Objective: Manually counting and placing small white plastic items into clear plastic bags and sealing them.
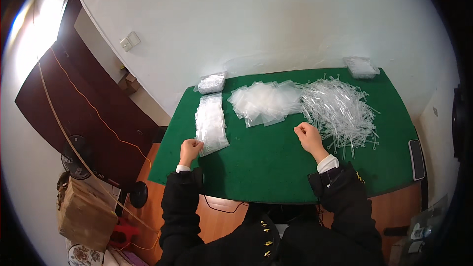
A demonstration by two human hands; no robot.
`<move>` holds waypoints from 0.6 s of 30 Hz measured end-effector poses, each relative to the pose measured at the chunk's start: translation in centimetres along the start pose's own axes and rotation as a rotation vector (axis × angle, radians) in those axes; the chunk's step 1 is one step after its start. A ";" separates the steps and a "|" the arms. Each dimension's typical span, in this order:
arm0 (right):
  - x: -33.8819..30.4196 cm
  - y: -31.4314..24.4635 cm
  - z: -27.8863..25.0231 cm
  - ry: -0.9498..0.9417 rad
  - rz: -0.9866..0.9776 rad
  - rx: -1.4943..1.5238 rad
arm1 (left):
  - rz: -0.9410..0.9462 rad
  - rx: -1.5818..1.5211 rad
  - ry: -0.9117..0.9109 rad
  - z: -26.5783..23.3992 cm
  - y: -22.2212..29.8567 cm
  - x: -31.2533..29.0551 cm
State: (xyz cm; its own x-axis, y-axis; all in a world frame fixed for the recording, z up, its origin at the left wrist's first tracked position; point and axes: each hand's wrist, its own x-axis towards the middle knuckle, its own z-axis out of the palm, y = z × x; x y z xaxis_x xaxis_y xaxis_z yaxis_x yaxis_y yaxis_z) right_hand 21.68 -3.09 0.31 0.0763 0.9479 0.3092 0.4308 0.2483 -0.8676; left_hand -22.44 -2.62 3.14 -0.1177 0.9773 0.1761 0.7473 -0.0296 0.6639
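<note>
My left hand is closed, its fingertips at the near left edge of a long overlapping row of clear packets. Whether it grips a packet is hidden. My right hand is curled closed above the green cloth, just left of a big loose heap of thin clear plastic sticks with small looped ends. I cannot make out anything between its fingers. Between the row and the heap, beyond my hands, lies a spread pile of flat clear plastic bags.
A clear tub of transparent pieces stands at the table's far left, another clear tub at the far right. A phone lies by the right edge of the green-covered table. A fan and cardboard box are at left.
</note>
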 end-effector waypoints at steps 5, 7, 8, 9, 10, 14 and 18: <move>-0.3 0.3 0.2 -0.010 -0.001 -0.032 | -0.029 0.262 0.076 -0.6 1.1 0.4; -0.1 0.4 0.0 -0.014 0.011 -0.062 | -0.041 0.470 0.102 -0.7 1.6 0.8; -0.1 -0.1 0.3 -0.021 -0.002 -0.056 | -0.047 0.473 0.116 -1.3 1.4 0.9; -0.2 -0.4 0.4 -0.037 -0.025 0.016 | -0.041 0.497 0.130 -1.7 1.4 1.2; -0.3 -0.8 0.5 -0.053 -0.046 0.087 | -0.034 0.520 0.142 -1.9 1.5 1.7; -4.0 -9.1 2.3 -0.343 -0.350 0.206 | -0.127 0.422 0.178 -2.1 2.2 4.4; -11.1 -20.5 5.8 -0.743 -0.675 0.190 | -0.212 0.336 0.281 -3.4 1.9 6.0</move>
State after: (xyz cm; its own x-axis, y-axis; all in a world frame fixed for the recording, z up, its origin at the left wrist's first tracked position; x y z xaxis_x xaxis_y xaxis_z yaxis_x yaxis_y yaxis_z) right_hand 6.77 -17.55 12.39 -0.7347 0.4662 0.4928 0.0227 0.7430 -0.6689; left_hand -23.89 2.50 7.92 -0.4281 0.8584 0.2826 0.8519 0.2789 0.4433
